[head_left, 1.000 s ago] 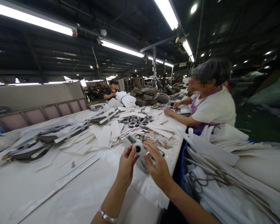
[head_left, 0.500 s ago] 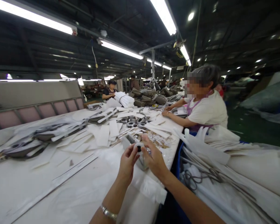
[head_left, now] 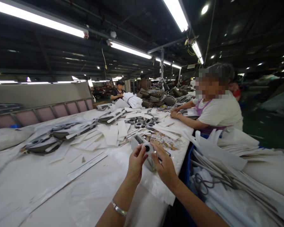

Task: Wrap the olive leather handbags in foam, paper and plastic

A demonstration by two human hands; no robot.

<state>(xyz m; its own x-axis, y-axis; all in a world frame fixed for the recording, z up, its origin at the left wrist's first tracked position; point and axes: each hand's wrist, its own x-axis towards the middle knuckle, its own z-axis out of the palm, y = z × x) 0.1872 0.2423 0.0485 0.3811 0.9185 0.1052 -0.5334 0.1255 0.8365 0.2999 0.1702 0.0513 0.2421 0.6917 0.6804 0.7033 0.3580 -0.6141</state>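
A small white roll of tape [head_left: 147,148] with a dark hole in its middle is held up over the table, near its right edge. My left hand [head_left: 136,162] pinches it from the left, thumb and fingertips on its side. From the right, my right hand [head_left: 166,165] is closed about the roll's edge, its fingers bent and fingertips against it. Just behind and below the hands stands a grey box-like holder [head_left: 135,142], partly covered by them. Thin translucent sheeting [head_left: 153,186] lies on the table beneath my wrists.
White strips [head_left: 110,135], grey rings [head_left: 139,124] and scraps cover the table [head_left: 90,186] ahead. A long metal ruler [head_left: 68,181] lies left. Grey-brown padded pieces [head_left: 156,97] are heaped at the back. A co-worker [head_left: 217,110] works at right; a blue-rimmed bin [head_left: 188,164] holds white sheets [head_left: 227,154].
The view has swung slightly left, so everything sits further right. My right fingers have drawn in from a wider spread and bent at the roll's right side; my left hand keeps its pinch.
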